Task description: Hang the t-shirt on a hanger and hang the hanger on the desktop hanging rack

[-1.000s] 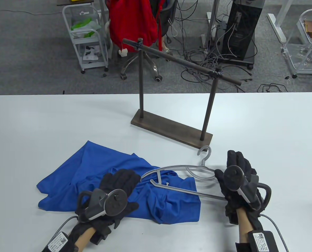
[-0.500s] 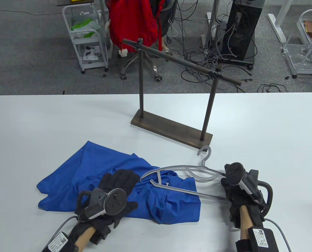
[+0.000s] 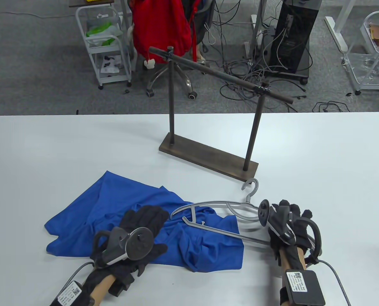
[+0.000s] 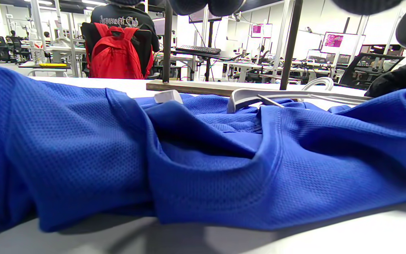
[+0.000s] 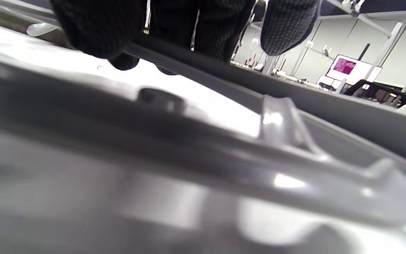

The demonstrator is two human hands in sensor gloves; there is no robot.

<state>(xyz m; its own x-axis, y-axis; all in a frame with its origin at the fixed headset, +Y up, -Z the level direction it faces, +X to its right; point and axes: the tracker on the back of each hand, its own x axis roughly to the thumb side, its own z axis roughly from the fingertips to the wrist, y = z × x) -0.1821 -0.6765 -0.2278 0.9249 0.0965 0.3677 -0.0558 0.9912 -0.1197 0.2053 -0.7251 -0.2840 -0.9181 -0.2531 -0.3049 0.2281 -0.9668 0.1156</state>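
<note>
Rolled onto its side, the right hand [image 3: 288,224] now grips the hanger's [image 3: 219,215] end to lift it; the flat left hand [image 3: 141,226] pins the shirt [image 3: 113,207].

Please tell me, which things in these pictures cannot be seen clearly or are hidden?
- Right hand grip on the hanger: in the table view the tracker covers the fingers; the right wrist view is too close and blurred.
- Left hand palm on the t-shirt: hidden under the hand; left wrist view shows only fingertips at its top edge.
- Hanger's left end: partly buried in cloth.
</note>
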